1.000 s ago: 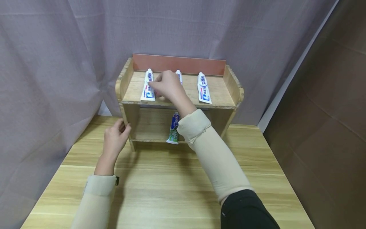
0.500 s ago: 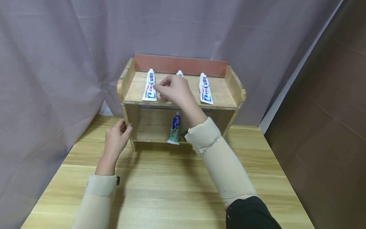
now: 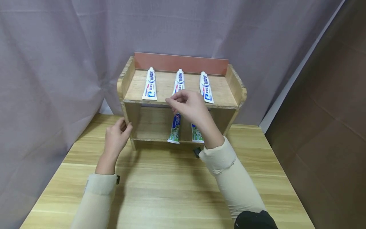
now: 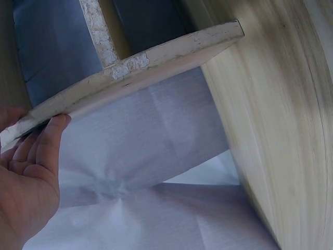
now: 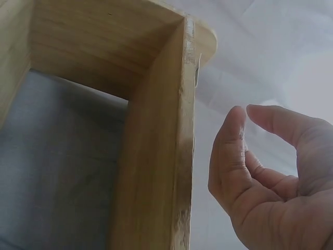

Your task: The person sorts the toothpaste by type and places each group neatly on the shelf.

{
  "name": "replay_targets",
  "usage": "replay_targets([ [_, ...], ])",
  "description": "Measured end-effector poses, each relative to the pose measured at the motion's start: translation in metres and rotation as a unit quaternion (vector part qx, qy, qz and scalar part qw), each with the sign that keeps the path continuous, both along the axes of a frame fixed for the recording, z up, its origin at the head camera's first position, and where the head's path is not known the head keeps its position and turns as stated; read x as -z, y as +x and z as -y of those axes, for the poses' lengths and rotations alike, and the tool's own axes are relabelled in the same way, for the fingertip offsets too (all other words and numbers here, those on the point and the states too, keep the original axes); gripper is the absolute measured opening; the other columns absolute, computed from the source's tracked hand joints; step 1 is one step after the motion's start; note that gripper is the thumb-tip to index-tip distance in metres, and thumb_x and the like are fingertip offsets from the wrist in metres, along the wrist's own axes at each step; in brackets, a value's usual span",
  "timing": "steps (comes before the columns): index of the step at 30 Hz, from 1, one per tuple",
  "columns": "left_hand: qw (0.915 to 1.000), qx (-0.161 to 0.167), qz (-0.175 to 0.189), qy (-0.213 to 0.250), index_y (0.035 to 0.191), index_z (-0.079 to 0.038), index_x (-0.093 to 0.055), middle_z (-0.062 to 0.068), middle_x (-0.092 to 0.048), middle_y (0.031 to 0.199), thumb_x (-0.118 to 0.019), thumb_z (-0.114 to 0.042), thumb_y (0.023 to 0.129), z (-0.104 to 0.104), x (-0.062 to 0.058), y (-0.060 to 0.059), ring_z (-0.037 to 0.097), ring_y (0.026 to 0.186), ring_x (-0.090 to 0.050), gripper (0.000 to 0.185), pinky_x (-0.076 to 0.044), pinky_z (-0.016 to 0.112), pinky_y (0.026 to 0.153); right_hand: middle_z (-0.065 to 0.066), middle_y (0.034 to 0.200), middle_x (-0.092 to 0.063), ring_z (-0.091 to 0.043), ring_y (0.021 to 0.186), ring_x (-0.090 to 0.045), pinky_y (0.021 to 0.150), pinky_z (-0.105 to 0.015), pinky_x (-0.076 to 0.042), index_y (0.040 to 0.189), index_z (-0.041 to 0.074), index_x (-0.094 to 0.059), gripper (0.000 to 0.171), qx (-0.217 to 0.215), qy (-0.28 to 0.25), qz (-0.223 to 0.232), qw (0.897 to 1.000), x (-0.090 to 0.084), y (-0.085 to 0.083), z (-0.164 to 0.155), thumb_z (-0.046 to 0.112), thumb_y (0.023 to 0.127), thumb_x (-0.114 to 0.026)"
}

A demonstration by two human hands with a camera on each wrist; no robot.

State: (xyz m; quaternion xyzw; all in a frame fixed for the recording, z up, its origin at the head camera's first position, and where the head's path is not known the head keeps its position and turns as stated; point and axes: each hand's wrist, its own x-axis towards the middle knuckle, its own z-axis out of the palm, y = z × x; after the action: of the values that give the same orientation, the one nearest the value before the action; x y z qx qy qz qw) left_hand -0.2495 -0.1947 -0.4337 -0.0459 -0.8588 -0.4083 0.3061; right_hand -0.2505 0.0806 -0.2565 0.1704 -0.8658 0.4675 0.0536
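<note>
A small two-tier wooden shelf (image 3: 164, 83) stands on the table in the head view. On its upper tier lie three white-and-blue toothpaste tubes: a left tube (image 3: 150, 86), a middle tube (image 3: 179, 80) whose lower end my hand hides, and a right tube (image 3: 206, 88). Two blue-and-green toothpaste tubes lie below, one at the centre (image 3: 174, 129) and one partly covered (image 3: 197, 134) by my right arm. My left hand (image 3: 116, 135) grips the shelf's left side panel (image 4: 171, 57) between thumb and fingers. Before the upper tier's front edge hovers my right hand (image 3: 191, 106), fingers loosely bent, holding nothing.
A reddish-brown back strip (image 3: 181, 63) runs along the top of the shelf. Behind hangs a grey curtain (image 3: 177, 25), and a brown panel (image 3: 323, 127) rises on the right. The wood-grain table (image 3: 171, 187) stretches in front of the shelf.
My right hand has moved away from the upper-left tube, rightward and toward me, uncovering more of the middle tube and the second green tube below. The left hand stays on the panel.
</note>
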Motion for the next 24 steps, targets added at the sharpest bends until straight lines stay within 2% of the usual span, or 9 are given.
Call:
replay_targets([
  [7, 0.9999, -0.002, -0.012, -0.006, 0.106, -0.001, -0.07, 0.018, -0.075, 0.1, -0.065, -0.016, 0.095, -0.001, 0.001, 0.001, 0.035, 0.087, -0.075, 0.02, -0.064, 0.047, 0.072, -0.004, 0.081, -0.072, -0.027, 0.072, -0.072, 0.062, -0.031, -0.057, 0.097, 0.01, -0.071, 0.025, -0.003, -0.039, 0.003, 0.999, 0.018, 0.017, -0.018, 0.033, 0.09, -0.076],
  [15, 0.9998, -0.005, -0.019, -0.01, 0.105, -0.001, -0.07, 0.017, -0.075, 0.098, -0.065, -0.017, 0.095, -0.002, 0.001, 0.001, 0.035, 0.085, -0.075, 0.019, -0.064, 0.048, 0.072, -0.002, 0.078, -0.073, -0.018, 0.066, -0.069, 0.06, -0.032, -0.058, 0.094, 0.014, -0.072, 0.023, 0.022, -0.036, -0.006, 0.999, 0.05, 0.037, -0.044, 0.036, 0.089, -0.076],
  [24, 0.9997, -0.01, -0.009, -0.019, 0.108, -0.001, -0.07, 0.018, -0.075, 0.1, -0.064, -0.018, 0.096, -0.001, 0.0, 0.002, 0.036, 0.086, -0.075, 0.022, -0.063, 0.049, 0.072, -0.008, 0.082, -0.072, -0.023, 0.066, -0.07, 0.06, -0.032, -0.061, 0.095, 0.009, -0.072, 0.021, 0.063, -0.075, 0.025, 0.995, 0.091, 0.055, -0.075, 0.029, 0.089, -0.077],
])
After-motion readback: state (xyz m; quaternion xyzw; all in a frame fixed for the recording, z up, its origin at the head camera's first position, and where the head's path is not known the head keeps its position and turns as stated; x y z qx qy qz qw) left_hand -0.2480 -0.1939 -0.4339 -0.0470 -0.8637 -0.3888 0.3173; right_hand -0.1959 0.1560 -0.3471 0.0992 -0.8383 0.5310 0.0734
